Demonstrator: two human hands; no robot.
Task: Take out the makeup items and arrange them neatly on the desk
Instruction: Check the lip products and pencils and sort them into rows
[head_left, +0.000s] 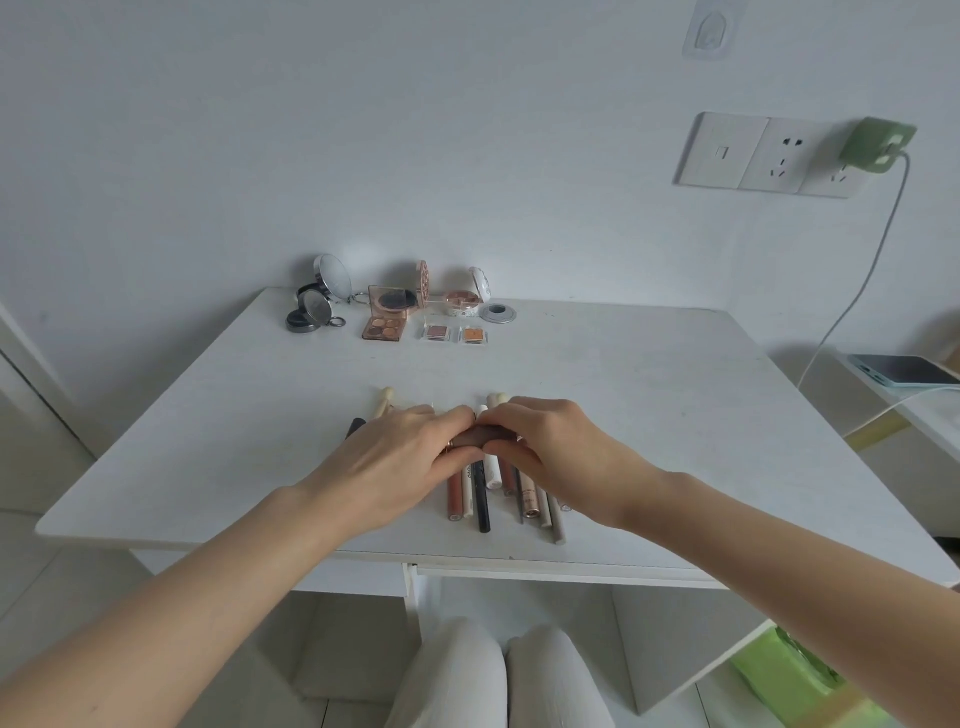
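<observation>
On the white desk (649, 395) a row of several makeup pens and tubes (483, 493) lies side by side near the front edge. My left hand (410, 457) and my right hand (550, 447) meet above the row, and both pinch a short brown tube (475, 438) held crosswise between them. Cream brush handles (382, 402) and a dark pen tip (356, 427) poke out behind my left hand. At the back stand two round open compacts (317, 306), an eyeshadow palette (387, 319), a white open compact (465, 299) and two small square shadow pans (457, 333).
A grey cable grommet (497, 313) sits in the desk at the back. A green charger (878, 145) is plugged into the wall socket, its cable running down to a phone (906, 370) on a side shelf at right. My knees are under the desk.
</observation>
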